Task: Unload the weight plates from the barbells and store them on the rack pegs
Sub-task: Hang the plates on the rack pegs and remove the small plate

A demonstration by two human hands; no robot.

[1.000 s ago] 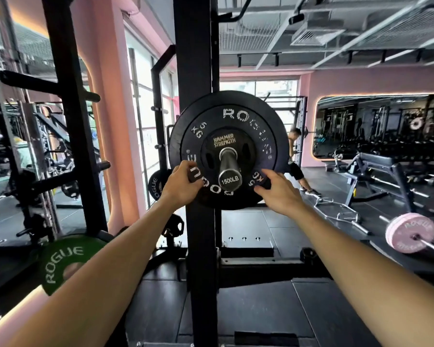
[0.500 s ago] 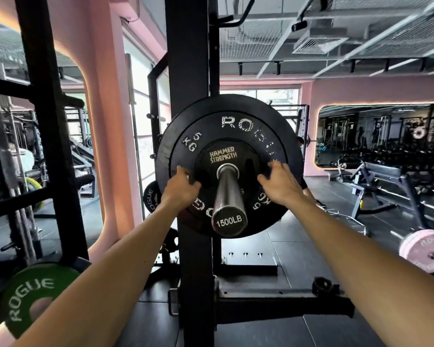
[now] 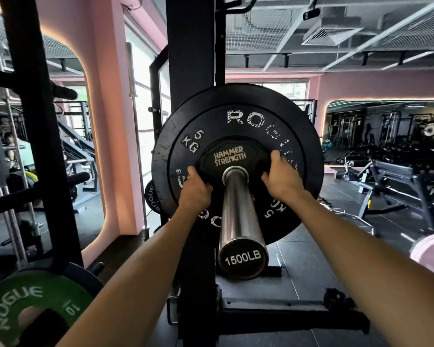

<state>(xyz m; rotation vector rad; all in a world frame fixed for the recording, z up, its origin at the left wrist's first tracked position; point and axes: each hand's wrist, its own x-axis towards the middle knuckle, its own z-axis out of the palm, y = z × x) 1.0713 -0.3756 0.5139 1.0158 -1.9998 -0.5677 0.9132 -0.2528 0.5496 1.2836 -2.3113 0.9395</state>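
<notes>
my left hand and my right hand both grip the small hammer strength plate, one on each side of its rim, fingers curled over the edge. it sits on the barbell sleeve, flat against a black 5 kg rogue plate, with a bigger black plate behind that. the sleeve's end cap reads 1500lb. a black rack upright stands behind. a green rogue plate hangs low on my left.
</notes>
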